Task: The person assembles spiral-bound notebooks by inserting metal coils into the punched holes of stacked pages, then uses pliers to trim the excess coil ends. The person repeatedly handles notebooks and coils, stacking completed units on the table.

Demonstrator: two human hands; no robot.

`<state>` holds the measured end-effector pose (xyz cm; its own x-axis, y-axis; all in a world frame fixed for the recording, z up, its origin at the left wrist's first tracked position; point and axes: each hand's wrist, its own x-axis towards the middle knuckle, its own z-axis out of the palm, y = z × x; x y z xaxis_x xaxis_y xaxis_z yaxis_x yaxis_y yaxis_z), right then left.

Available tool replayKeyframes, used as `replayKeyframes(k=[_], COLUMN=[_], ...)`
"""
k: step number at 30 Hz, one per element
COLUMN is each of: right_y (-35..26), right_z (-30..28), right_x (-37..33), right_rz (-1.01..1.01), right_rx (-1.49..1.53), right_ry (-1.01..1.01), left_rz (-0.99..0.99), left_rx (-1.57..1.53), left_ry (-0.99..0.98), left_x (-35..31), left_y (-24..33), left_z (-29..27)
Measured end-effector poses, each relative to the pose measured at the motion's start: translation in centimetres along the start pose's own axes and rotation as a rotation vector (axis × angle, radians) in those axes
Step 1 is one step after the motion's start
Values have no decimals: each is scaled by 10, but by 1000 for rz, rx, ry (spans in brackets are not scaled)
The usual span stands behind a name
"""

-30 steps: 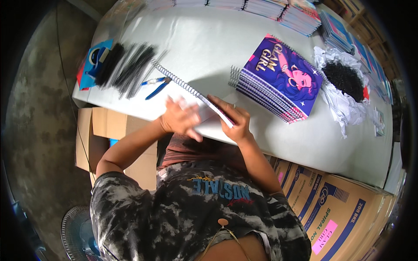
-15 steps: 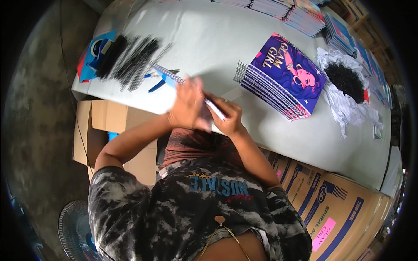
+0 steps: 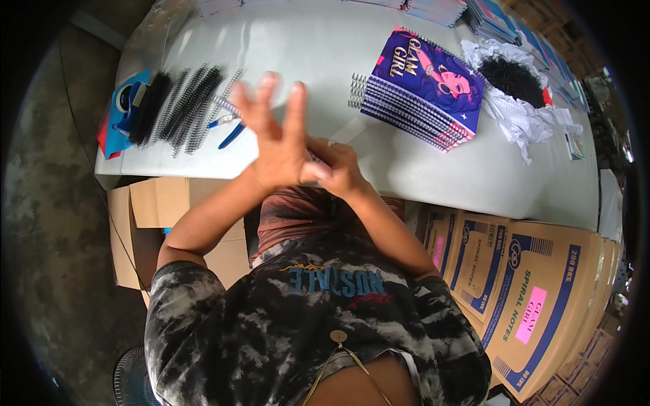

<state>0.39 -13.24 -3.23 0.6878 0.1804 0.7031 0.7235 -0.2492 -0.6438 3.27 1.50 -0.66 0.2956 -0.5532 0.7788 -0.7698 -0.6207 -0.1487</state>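
Note:
My left hand (image 3: 279, 149) is raised over the table's near edge with its fingers spread, its thumb side close to my right hand (image 3: 344, 169). The right fingers are curled round what looks like a spiral notebook seen edge-on, mostly hidden by both hands. A loose wire coil (image 3: 226, 104) sticks out beyond the left fingers, its other end hidden behind them. Blue-handled pliers (image 3: 231, 136) lie left of that hand. Several black coils (image 3: 191, 108) are heaped farther left. To the right, a stack of purple spiral notebooks (image 3: 426, 91) lies with coils along its edges.
A tape roll (image 3: 124, 101) rests on a blue sheet at the table's left end. Crumpled paper (image 3: 504, 125) holds a black tangle (image 3: 511, 80) on the right. More notebooks (image 3: 494, 21) are stacked behind. Cardboard boxes (image 3: 542, 304) stand below the table, right, and an open box (image 3: 159, 203) left.
My left fingers have opened and spread wide upward. The white edge that showed at my right hand is now mostly covered. The view has shifted, so the table's things appear farther left.

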Motion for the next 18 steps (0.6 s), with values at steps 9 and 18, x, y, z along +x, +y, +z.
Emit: replayKeyframes(k=[9, 18], right_y=[-64, -70], right_z=[22, -30], right_x=[40, 66], right_rz=[-189, 470], right_rx=[487, 275], right_ry=[125, -146], left_rz=[-574, -1219], left_rx=[-594, -1173], left_ry=[-193, -11], left_x=[28, 29], left_y=[57, 4], left_z=[-97, -95])
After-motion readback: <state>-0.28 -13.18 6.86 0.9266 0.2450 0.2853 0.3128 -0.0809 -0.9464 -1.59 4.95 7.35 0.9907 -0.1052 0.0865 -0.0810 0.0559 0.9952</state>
